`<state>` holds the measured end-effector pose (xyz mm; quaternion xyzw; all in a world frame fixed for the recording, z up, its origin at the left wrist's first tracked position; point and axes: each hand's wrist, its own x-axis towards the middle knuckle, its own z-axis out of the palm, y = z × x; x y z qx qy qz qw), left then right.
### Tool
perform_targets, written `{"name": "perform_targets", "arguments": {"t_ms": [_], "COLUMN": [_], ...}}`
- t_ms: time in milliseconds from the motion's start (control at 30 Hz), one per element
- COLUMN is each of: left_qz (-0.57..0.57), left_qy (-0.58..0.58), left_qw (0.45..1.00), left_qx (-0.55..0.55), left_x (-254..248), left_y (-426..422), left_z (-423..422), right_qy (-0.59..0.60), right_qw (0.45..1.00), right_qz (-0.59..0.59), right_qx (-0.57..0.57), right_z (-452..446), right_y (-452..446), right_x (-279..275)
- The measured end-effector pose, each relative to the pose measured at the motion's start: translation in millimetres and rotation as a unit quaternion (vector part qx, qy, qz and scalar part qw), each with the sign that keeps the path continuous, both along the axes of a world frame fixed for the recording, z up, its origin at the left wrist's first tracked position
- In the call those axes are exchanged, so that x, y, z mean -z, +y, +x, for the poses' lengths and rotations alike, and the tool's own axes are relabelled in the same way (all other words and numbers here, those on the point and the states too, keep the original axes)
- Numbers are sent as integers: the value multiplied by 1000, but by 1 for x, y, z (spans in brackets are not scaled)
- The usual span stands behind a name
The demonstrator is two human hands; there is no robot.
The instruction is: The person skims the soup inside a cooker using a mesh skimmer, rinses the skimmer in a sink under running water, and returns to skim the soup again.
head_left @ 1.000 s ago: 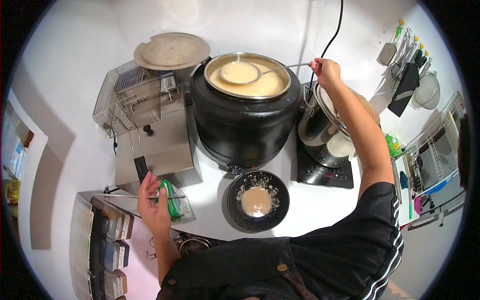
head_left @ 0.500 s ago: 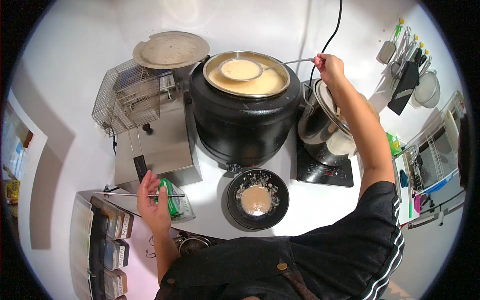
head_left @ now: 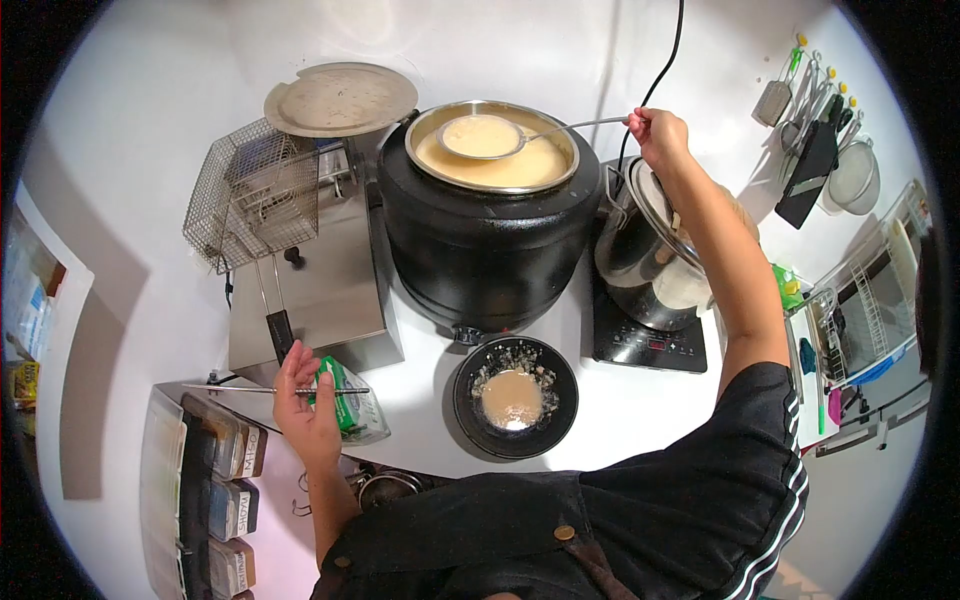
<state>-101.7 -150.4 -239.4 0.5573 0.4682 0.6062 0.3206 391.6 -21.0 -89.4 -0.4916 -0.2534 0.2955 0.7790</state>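
My right hand [head_left: 657, 135] is closed around the end of a long-handled ladle [head_left: 482, 137]. Its wide round bowl sits level at the surface of the creamy broth [head_left: 540, 165] in a black soup kettle [head_left: 490, 250], and the same pale liquid shows inside the rim. In my left hand [head_left: 308, 410] lies a thin metal chopstick [head_left: 235, 388] with a ridged end, pinched between thumb and fingers; whether there is a second one I cannot tell. Below the kettle stands a black bowl [head_left: 463, 400] holding light brown liquid, with chopped bits stuck to its inner wall.
Left of the kettle are a steel fryer [head_left: 320, 310], a wire basket [head_left: 250, 195] and a round lid [head_left: 342, 98]. A green packet [head_left: 345, 395] lies by my left hand. To the right, a steel pot [head_left: 640, 270] stands on an induction cooker [head_left: 650, 348]. Labelled containers [head_left: 235, 505] sit lower left.
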Motion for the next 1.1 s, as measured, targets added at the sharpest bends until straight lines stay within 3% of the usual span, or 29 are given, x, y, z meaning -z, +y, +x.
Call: {"name": "perform_targets", "arguments": {"t_ms": [667,767,833,967,1100], "left_qz": [4,35,43,93,236], "left_qy": [7,-40,36,207,426], "left_qw": [1000,999,997,973,872], "left_qx": [-20,9,54,43,47], "left_x": [0,-6,-48,-113,-171], "left_y": [2,7,2,20,66], "left_z": [-2,-13,-15,-10,11], "right_qy": [-4,-6,1,9,15], "right_qw": [1000,1000,1000,1000,1000], "right_qz": [13,14,17,16,12], "right_qx": [-4,-2,4,-3,-17], "right_z": [1,0,-6,-1,-2], "right_y": [-3,-5,-9,-5,0], "right_x": [1,0,-4,-2,-1]}}
